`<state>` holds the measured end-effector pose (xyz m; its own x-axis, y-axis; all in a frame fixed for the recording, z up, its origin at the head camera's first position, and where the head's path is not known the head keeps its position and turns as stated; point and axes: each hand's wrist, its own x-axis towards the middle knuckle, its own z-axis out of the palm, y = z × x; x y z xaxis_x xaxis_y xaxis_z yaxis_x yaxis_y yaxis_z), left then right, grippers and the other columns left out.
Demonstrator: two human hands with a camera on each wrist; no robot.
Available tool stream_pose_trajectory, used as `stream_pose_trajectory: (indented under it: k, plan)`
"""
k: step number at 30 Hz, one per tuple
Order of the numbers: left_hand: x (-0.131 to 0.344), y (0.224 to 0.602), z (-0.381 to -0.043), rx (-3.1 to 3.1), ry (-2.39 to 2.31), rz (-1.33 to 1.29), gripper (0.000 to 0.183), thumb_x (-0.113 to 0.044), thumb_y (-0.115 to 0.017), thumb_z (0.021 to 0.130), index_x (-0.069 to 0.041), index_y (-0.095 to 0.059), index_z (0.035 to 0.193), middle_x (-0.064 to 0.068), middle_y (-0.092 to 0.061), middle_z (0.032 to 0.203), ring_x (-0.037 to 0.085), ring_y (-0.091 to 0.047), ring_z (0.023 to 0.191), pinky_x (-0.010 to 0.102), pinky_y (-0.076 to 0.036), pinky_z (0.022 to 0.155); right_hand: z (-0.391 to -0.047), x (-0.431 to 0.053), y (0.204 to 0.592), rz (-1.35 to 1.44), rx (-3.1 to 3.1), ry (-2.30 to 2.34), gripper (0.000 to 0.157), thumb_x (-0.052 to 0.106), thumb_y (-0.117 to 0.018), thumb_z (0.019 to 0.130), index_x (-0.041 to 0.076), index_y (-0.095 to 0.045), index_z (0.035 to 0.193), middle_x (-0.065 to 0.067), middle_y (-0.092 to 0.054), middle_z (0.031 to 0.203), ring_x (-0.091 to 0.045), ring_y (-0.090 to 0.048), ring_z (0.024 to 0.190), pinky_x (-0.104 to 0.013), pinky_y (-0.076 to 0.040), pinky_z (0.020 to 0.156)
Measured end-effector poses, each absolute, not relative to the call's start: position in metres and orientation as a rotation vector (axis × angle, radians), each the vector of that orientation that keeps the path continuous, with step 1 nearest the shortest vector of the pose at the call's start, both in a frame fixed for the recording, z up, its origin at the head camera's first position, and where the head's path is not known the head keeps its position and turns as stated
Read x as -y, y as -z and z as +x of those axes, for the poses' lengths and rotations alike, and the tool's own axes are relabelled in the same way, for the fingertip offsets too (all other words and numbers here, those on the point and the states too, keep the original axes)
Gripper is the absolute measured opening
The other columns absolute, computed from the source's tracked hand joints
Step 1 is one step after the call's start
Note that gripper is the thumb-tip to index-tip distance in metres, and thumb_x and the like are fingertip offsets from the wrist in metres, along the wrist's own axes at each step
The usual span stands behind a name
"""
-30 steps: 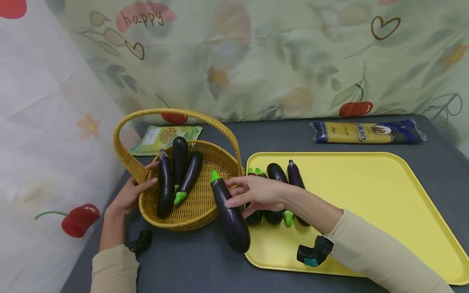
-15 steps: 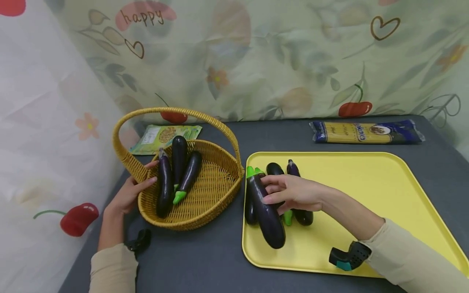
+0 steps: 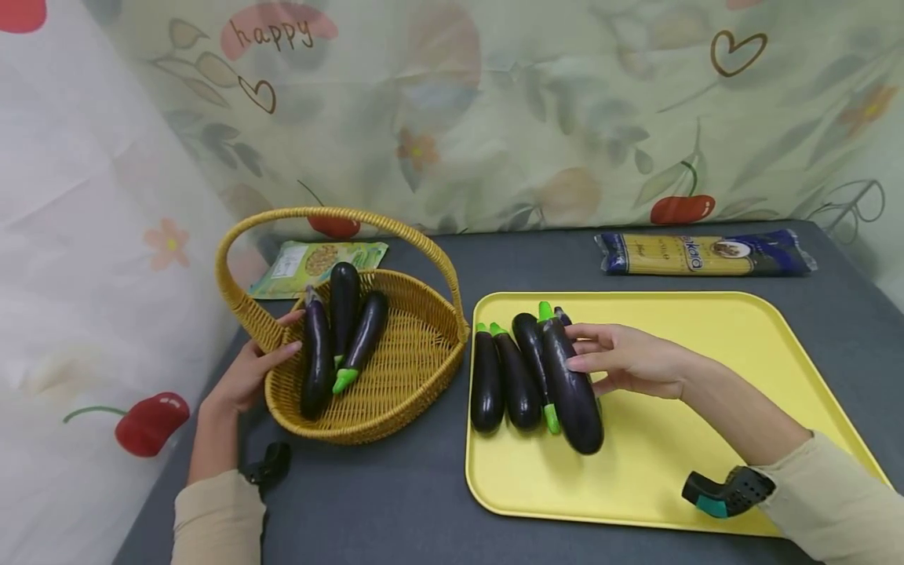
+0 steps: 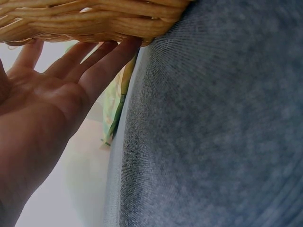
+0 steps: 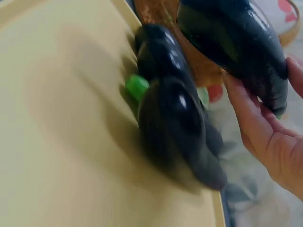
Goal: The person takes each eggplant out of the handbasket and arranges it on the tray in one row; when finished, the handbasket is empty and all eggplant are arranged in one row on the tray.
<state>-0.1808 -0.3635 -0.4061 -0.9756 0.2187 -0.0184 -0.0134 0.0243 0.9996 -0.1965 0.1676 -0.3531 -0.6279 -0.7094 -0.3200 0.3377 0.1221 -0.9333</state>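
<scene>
My right hand [image 3: 639, 361] pinches a dark purple eggplant [image 3: 574, 392] with a green stem end, between thumb and fingers. It is held above the yellow tray [image 3: 706, 439], over the right end of a row of eggplants [image 3: 519, 384]. In the right wrist view the held eggplant [image 5: 236, 47] hangs apart from the row, stem end away from the camera. My left hand [image 3: 247, 377] grips the left rim of the wicker basket [image 3: 395, 392], near the handle's foot. In the left wrist view its fingers [image 4: 106, 66] reach against the basket wall. Inside the basket lie three eggplants [image 3: 318, 361].
Behind the basket lies a green food packet [image 3: 297, 267]. A pack of spaghetti [image 3: 685, 255] lies at the back right, beyond the tray. The basket's tall arched handle [image 3: 339, 213] rises over it. A patterned curtain [image 3: 494, 118] hangs behind the table.
My right hand has carried the eggplant rightward, from beside the basket's right rim to above the right end of the row in the tray. The left hand and basket have stayed put.
</scene>
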Motion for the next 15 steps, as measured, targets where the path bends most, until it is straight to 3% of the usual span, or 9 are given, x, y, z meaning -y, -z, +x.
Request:
stream_pose_trajectory:
  k: [9,15]
  plan:
    - [0.364,0.406,-0.180,-2.087,-2.103,0.229,0.050,-0.008,-0.051,0.099,-0.016,-0.037,0.147,-0.003,-0.050,0.127,0.010,-0.056,0.107,0.028,-0.050,0.082,-0.216,-0.206,0.356,-0.354,-1.592,1.675,0.070,0.013,-0.051,0.100,-0.004,-0.004,0.150,-0.006,-0.055,0.127,-0.021,-0.057,0.112,-0.048,-0.044,0.093]
    - [0.363,0.405,-0.180,-2.087,-2.090,0.216,0.050,-0.009,-0.051,0.099,-0.018,-0.038,0.146,-0.003,-0.049,0.127,0.010,-0.056,0.107,0.028,-0.050,0.082,-0.225,-0.220,0.369,-0.258,-1.629,1.663,0.072,0.012,-0.051,0.100,-0.002,-0.001,0.150,-0.003,-0.052,0.128,-0.020,-0.057,0.112,-0.046,-0.044,0.094]
